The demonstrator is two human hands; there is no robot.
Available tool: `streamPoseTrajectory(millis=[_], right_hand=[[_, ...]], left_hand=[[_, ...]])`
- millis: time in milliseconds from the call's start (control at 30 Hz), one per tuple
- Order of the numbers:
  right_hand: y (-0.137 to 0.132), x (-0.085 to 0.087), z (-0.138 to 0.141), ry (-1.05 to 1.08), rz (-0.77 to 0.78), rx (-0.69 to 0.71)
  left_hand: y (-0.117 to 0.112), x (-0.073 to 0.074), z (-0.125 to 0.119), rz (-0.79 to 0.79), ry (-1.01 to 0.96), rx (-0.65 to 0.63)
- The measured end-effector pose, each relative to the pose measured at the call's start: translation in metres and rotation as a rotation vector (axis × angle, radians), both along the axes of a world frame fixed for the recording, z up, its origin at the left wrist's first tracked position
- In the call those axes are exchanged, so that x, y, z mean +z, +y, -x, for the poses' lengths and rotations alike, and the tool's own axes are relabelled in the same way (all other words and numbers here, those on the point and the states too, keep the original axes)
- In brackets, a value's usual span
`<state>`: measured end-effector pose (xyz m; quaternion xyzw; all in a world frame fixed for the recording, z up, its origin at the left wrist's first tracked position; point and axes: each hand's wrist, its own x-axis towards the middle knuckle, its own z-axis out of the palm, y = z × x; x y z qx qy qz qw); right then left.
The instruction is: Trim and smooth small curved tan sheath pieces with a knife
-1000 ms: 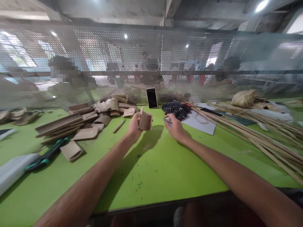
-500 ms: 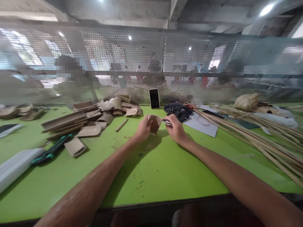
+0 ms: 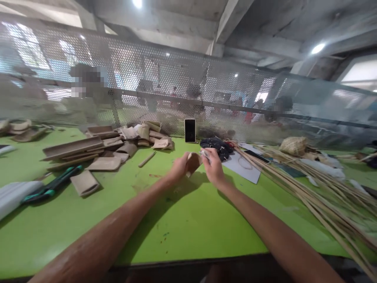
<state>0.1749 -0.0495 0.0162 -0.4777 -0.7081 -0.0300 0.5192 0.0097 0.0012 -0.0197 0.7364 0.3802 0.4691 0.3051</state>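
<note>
My left hand [image 3: 179, 168] is closed round a small tan curved piece [image 3: 193, 163], held just above the green table [image 3: 188, 220]. My right hand [image 3: 212, 166] is right beside it, fingers pinched on a small grey-white tool [image 3: 205, 153] whose tip meets the top edge of the tan piece. The two hands touch at the middle of the table. What the tool is I cannot make out.
A heap of tan pieces and long trays [image 3: 103, 143] lies at the left, with teal-handled shears [image 3: 50, 190] nearer. A phone [image 3: 190, 130] leans on the mesh screen [image 3: 147, 78]. Dark cloth [image 3: 216, 146], paper [image 3: 244, 167], long bamboo strips [image 3: 318, 188] and a woven basket [image 3: 293, 145] fill the right.
My hands came together: the left lowered the tan piece from upright, the right moved in to its edge. The view tilted upward.
</note>
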Motion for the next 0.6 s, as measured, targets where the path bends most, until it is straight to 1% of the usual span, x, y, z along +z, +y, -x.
streamPoseTrajectory(millis=[100,200,233,333,400,467,600], right_hand=[[0.0,0.004,0.005,-0.018,0.032,0.036],[0.001,0.002,0.003,0.002,0.094,0.044],[0.002,-0.001,0.001,0.012,0.115,0.036],[0.007,-0.01,-0.005,0.043,0.178,-0.001],[0.01,-0.016,-0.008,0.082,0.215,-0.022],[0.014,-0.02,-0.009,0.125,0.23,-0.033],[0.018,-0.016,-0.004,0.17,0.196,-0.036]], left_hand=[[-0.006,0.0,0.002,-0.085,0.148,-0.025],[-0.015,0.005,0.004,-0.145,0.306,-0.058],[-0.018,0.007,0.004,-0.143,0.346,-0.051],[-0.019,0.011,-0.001,-0.12,0.414,0.022],[-0.016,0.01,-0.006,-0.111,0.419,0.057],[-0.013,0.008,-0.009,-0.106,0.378,0.071],[-0.014,0.002,-0.011,-0.064,0.248,0.09]])
